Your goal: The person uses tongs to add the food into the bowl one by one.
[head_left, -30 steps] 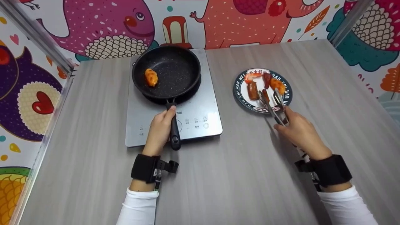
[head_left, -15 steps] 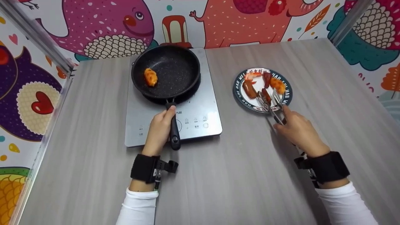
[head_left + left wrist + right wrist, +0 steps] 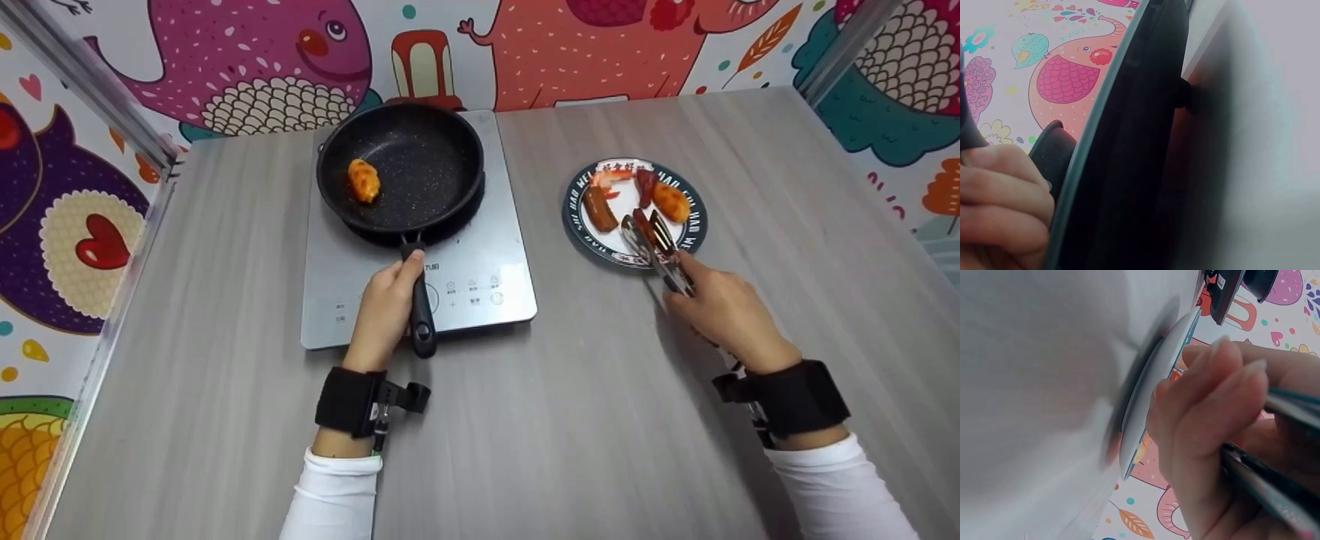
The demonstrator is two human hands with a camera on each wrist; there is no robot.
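Note:
My left hand [image 3: 384,304] grips the black handle of a speckled frying pan [image 3: 420,180], thumb along its top. One orange-brown browned piece of food, like a chicken wing [image 3: 364,181], lies at the pan's left side. In my right hand [image 3: 731,311] are metal tongs [image 3: 664,266], their tips down at the front of a dark-rimmed plate [image 3: 574,229]. Between the tips shows a small reddish-brown piece [image 3: 642,220]. Around it on the plate lie a brown sausage [image 3: 600,210], an orange-red shrimp-like piece [image 3: 611,178], a dark red piece [image 3: 645,187] and a second browned piece [image 3: 671,202].
The pan sits on a silver induction cooker [image 3: 480,281] with touch controls at its front. Grey wood-grain table [image 3: 570,420] extends around cooker and plate. A cartoon-printed wall [image 3: 585,60] stands close behind, with a printed side panel [image 3: 90,225] at the left.
The tongs first nudged the sausage, which turned and slid slightly left. They then shifted to the small reddish-brown piece, and their tips drew closer together around it. The left hand stayed on the handle.

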